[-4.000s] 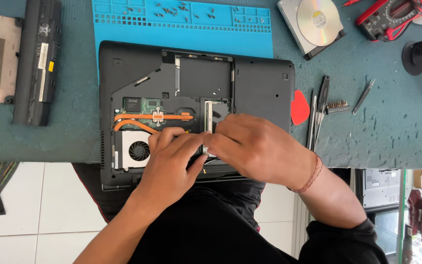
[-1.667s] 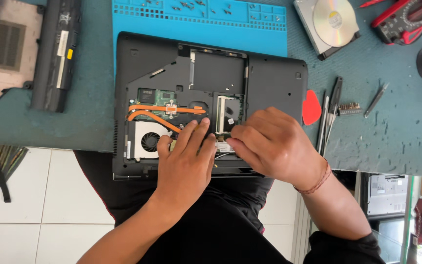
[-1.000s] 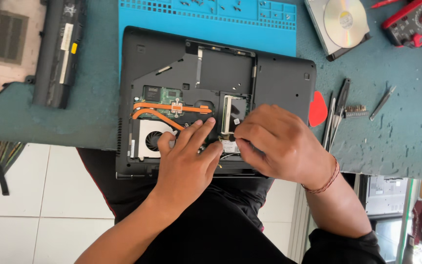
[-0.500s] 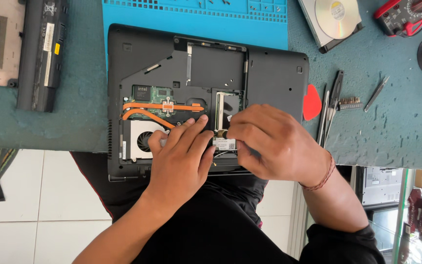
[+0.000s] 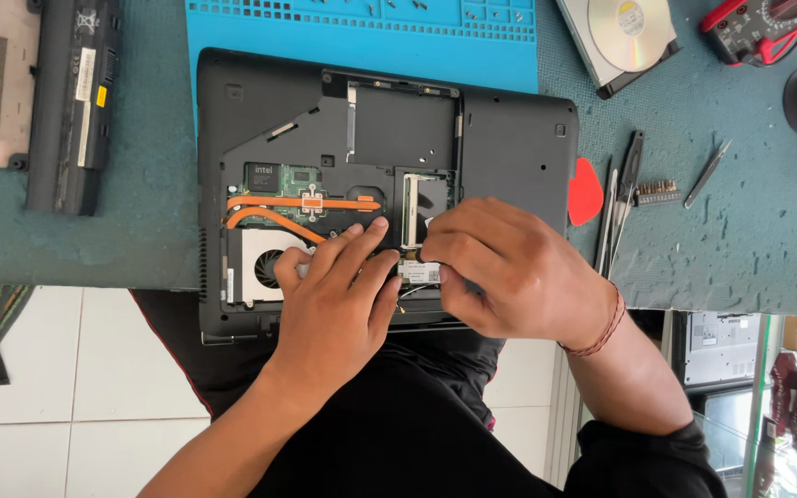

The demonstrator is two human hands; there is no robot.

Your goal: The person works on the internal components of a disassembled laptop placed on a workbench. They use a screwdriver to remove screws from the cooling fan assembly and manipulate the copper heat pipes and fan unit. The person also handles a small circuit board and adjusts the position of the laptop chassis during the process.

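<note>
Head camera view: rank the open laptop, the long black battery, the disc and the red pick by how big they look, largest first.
1. open laptop
2. long black battery
3. disc, partly cut off at the top edge
4. red pick

Over those few seconds the left hand (image 5: 339, 295) spread its fingers flatter across the fan (image 5: 265, 267), while the right hand (image 5: 509, 267) uncovered more of the small white-labelled card (image 5: 419, 271) near the laptop's (image 5: 509, 138) front edge.
</note>
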